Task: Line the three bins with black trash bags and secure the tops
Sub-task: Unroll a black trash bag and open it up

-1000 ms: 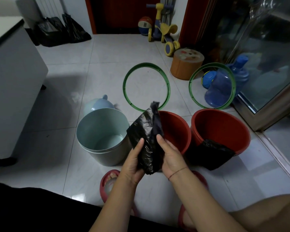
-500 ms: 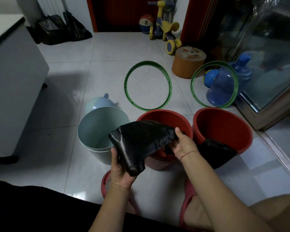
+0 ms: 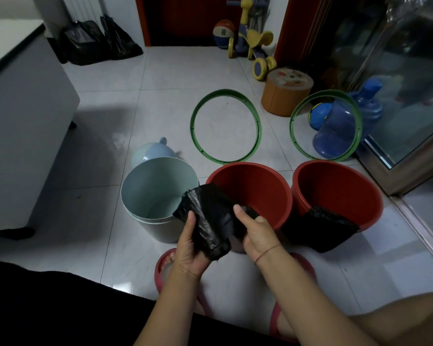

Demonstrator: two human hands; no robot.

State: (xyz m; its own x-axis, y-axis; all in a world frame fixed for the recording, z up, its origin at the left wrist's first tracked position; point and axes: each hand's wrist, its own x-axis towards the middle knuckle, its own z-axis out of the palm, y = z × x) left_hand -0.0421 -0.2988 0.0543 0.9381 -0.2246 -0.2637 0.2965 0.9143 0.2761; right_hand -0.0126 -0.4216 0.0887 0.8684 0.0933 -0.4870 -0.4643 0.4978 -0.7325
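Observation:
Three bins stand in a row on the tiled floor: a pale blue bin (image 3: 145, 193) at left, a red bin (image 3: 260, 186) in the middle and a second red bin (image 3: 335, 186) at right. Both my hands hold a folded black trash bag (image 3: 210, 221) in front of the middle bin's near rim. My left hand (image 3: 189, 248) grips its lower left part, thumb on top. My right hand (image 3: 256, 231) pinches its right edge. Another black bag (image 3: 320, 228) hangs over the right bin's near rim. Two green rings (image 3: 225, 126) (image 3: 325, 126) lie behind the bins.
A pale blue lid (image 3: 155, 152) lies behind the blue bin. A white cabinet (image 3: 23, 116) stands at left, filled black bags (image 3: 98, 41) at the back. An orange stool (image 3: 285, 93), a blue water jug (image 3: 340, 131), a ride-on toy (image 3: 253, 41) and a glass door (image 3: 410, 83) are to the right.
The bag was held upright between both hands, then spread wide across the middle bin. Now it is bunched closer together, with my hands nearer each other.

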